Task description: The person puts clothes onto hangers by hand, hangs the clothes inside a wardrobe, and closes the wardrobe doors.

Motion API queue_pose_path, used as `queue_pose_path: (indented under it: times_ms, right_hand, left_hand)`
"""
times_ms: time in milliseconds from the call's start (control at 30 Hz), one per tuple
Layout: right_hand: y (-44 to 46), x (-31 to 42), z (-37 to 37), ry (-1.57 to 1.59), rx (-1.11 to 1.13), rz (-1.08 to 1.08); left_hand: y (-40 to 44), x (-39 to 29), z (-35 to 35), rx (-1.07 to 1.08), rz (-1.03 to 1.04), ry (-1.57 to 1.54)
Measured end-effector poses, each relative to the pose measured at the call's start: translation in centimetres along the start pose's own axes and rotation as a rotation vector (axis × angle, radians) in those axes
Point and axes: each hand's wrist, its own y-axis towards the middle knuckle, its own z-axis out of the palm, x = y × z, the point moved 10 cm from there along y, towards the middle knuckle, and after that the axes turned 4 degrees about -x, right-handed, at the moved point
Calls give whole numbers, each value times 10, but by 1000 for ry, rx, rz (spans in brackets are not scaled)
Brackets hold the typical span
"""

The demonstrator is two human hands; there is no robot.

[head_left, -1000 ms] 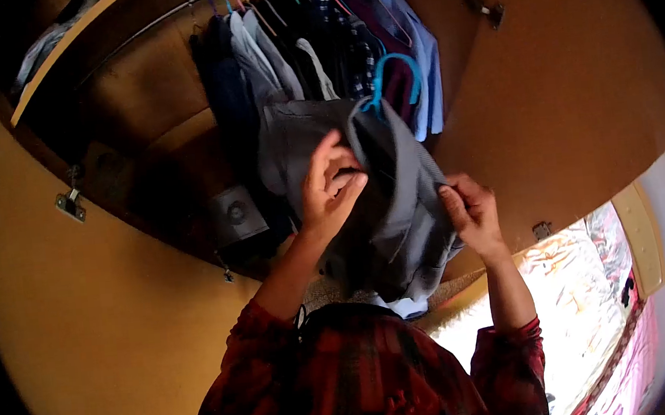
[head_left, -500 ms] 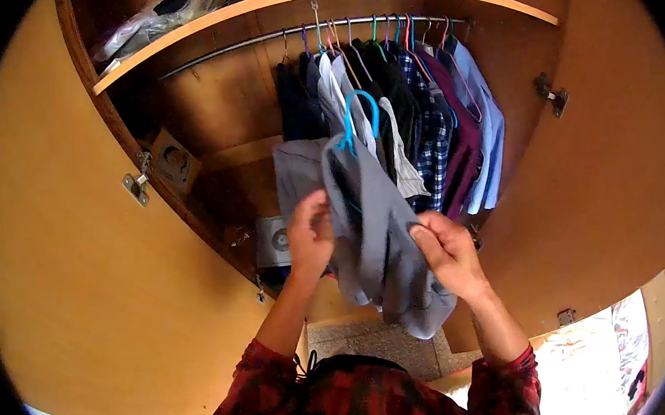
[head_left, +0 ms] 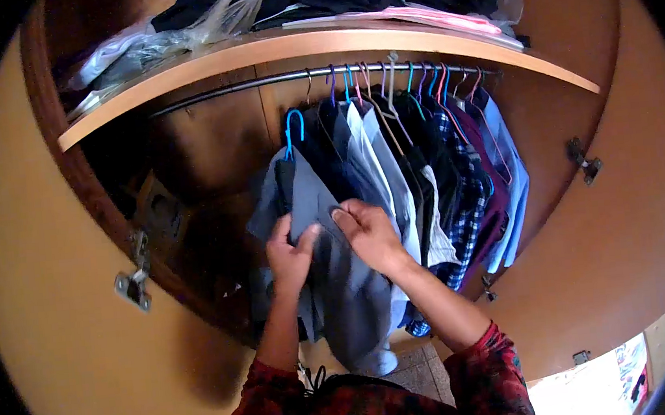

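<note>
A grey garment (head_left: pixel 341 301), collared or lapelled in look, hangs on a blue hanger (head_left: pixel 293 124) in front of the wardrobe. The hanger's hook shows below the rail, apart from it in the picture. My left hand (head_left: pixel 289 259) is closed on the garment's front edge, thumb toward the right. Higher and to the right, my right hand (head_left: pixel 368 236) pinches the cloth near the shoulder between thumb and fingers. The garment's lower part droops in loose folds below both hands.
A metal rail (head_left: pixel 235 90) carries several shirts, among them a light blue shirt (head_left: pixel 510 200) at the right end. Above it, a wooden shelf (head_left: pixel 318 44) holds folded clothes and plastic bags. Open doors with metal hinges (head_left: pixel 135 282) flank the wardrobe on both sides.
The hanger and garment have moved left, clear of the hanging shirts' front. Both hands have moved closer together on the cloth; the view has tilted up toward the shelf.
</note>
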Motion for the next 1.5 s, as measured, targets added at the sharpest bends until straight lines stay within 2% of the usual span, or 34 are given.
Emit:
queue_pose_path:
  times_ms: [33,67,200,267,300,333,367,467,600,667,700,767,867,967,1100,1167,1267,1400,1467,1500]
  right_hand:
    - [17,-15,10,31,6,93]
    - [35,-19,16,24,2,95]
    - [107,-33,45,-71,2,69]
    - [138,-39,55,-82,-38,31]
    - [150,-32,55,-109,-96,-1]
    - [159,-26,54,-135,-152,-30]
    - [167,-35,56,-128,-93,83]
    - [176,-28,42,-51,-145,106]
    - [151,2,27,-153,-203,-68]
    - [131,6,22,-183,-204,-44]
    - [124,2,20,-179,-220,-44]
    - [111,-12,19,-219,-270,-114]
    - [102,-15,14,-293,-314,-92]
    - [103,-16,14,-301,-273,-50]
    - [87,-4,12,-408,-256,-187]
    - [71,2,8,-460,-245,-213]
    - [34,27,-7,-552,-209,-320]
    - [-34,53,-49,-587,-203,-489]
    - [-69,42,-75,-582,-129,-355]
    - [-89,36,-89,-643,-133,-295]
  left_hand:
    - [10,43,1,-78,-74,-71]
    - [17,70,0,-156,-151,-141]
    - [61,79,7,-86,-283,-212]
    - [76,98,34,18,-414,-675]
    - [82,100,32,-16,-454,-753]
    - [89,99,34,-18,-458,-755]
    - [94,106,34,-87,-529,-760]
    - [103,111,33,-173,-625,-688]
    - [120,127,57,-50,-476,-712]
    - [119,124,70,76,-437,-711]
    - [115,125,74,85,-436,-715]
    - [101,135,69,-14,-423,-489]
    - [87,148,80,64,-398,-399]
    - [84,122,74,47,-390,-432]
    - [88,133,85,75,-311,-460]
    - [85,129,79,-17,-290,-347]
    - [77,158,93,-4,-331,-366]
    - [58,122,60,-142,-247,-243]
    - [44,98,41,-291,-104,-97]
    - [36,85,31,-313,-116,-137]
